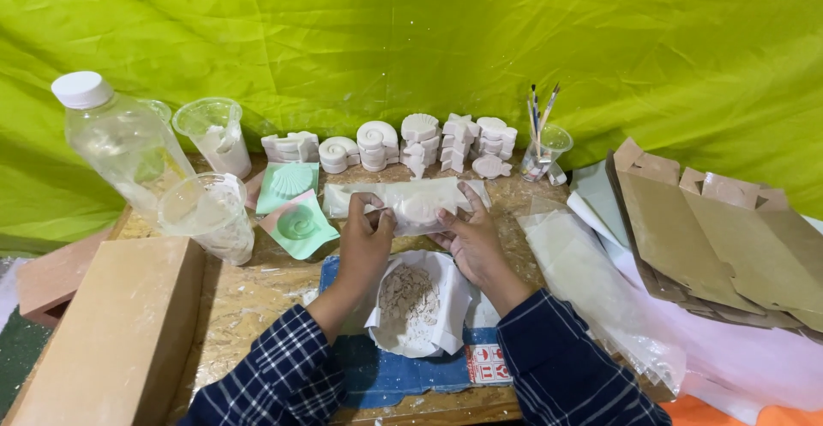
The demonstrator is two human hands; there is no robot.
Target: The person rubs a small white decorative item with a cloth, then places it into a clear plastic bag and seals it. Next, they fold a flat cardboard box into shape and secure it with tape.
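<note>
Work surface: a chipboard table dusted with white powder, backed by a crumpled lime-green sheet. Left hand and right hand each grip a clear plastic bag holding a white plaster cast, raised above an open sack of powder. Plaster shell casts line the rear edge.

Behind my table of rough chipboard hangs a crinkled lime-green sheet for a wall, evenly lit, with dark floor at left
</note>
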